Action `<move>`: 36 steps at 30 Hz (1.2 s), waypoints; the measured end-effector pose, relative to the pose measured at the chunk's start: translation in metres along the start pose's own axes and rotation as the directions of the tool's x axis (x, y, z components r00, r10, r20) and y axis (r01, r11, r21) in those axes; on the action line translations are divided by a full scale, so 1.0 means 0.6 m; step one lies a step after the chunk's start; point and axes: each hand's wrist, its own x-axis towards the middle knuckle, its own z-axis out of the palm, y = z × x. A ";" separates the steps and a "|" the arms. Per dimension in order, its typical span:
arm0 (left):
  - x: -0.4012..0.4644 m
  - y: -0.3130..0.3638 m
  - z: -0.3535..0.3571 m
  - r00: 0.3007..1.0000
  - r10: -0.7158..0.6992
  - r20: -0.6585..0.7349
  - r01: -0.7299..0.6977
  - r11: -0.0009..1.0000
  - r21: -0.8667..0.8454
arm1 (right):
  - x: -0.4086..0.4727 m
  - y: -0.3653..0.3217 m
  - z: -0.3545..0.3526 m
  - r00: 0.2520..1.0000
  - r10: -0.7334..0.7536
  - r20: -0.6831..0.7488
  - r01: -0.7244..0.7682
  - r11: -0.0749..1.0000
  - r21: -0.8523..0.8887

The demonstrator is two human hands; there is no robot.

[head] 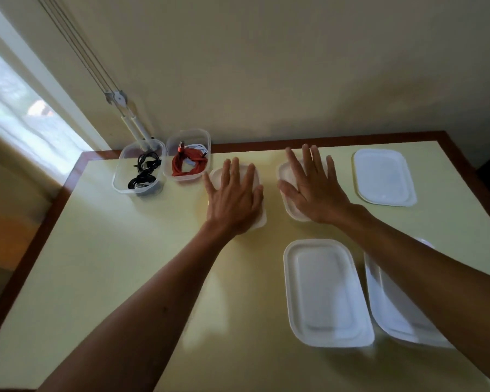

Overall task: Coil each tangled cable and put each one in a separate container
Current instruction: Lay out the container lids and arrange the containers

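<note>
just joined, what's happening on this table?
A person presses the left hand and the right hand flat, each on a white lid. At the far left, one clear container holds a black cable and another holds a red cable with a white one. Three more lids lie loose.

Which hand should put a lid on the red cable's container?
Probably the left hand: it rests on a lid right beside the red cable's container. The right hand is farther off.
</note>
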 end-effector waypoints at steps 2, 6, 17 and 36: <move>0.007 0.001 -0.005 0.998 0.012 0.057 -0.011 1.000 -0.018 | -0.005 0.012 -0.017 0.990 0.043 -0.136 -0.012 0.976 0.219; 0.017 0.011 -0.031 0.999 0.044 0.013 -0.044 0.999 -0.020 | -0.038 0.112 -0.049 0.951 0.110 -0.290 -0.014 0.949 0.316; 0.040 0.232 -0.037 0.816 0.521 -0.250 -0.499 0.854 0.148 | -0.145 0.296 -0.054 0.975 -0.197 0.106 0.222 0.902 -0.371; 0.015 0.372 -0.054 0.967 0.195 -0.163 -0.249 0.603 -0.758 | -0.191 0.204 -0.098 0.914 0.309 -0.264 0.040 0.578 0.815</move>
